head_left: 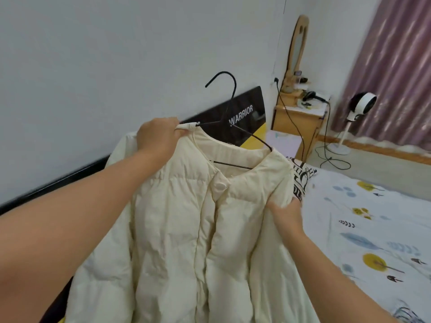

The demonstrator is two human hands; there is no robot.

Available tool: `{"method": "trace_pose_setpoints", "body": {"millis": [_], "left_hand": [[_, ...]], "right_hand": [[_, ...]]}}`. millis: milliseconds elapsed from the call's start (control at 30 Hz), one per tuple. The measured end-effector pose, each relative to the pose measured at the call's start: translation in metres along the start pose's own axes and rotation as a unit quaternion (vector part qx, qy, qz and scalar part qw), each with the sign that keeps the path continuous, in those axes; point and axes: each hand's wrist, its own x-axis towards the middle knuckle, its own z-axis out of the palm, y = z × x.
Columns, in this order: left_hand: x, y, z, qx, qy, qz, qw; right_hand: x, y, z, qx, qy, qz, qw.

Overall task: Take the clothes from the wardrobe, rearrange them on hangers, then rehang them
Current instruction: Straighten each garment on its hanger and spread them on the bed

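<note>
A cream quilted jacket [186, 229] hangs in front of me on a black wire hanger [229, 106], whose hook points up and left. The hanger's bar runs inside the neckline. My left hand [158, 138] grips the jacket's collar at the left shoulder, up against the hanger's end. My right hand [285, 215] holds the fabric at the jacket's right shoulder and sleeve. The jacket's front is buttoned at the neck. Its lower part runs out of the frame.
A bed with a patterned sheet [363, 229] lies to the right, a black-and-white pillow [303, 180] at its head. A dark headboard [247, 113] reads WARRIOR. A wooden nightstand [296, 122] with cables, a standing fan [359, 106] and purple curtains [394, 66] stand behind.
</note>
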Motion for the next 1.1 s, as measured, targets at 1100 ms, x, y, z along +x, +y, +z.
{"method": "trace_pose_setpoints", "body": {"millis": [1100], "left_hand": [[-0.074,-0.053,0.287,0.408,-0.369,0.248,0.797]], "right_hand": [[0.026,0.2,0.15,-0.469,-0.344,-0.005,0.814]]}}
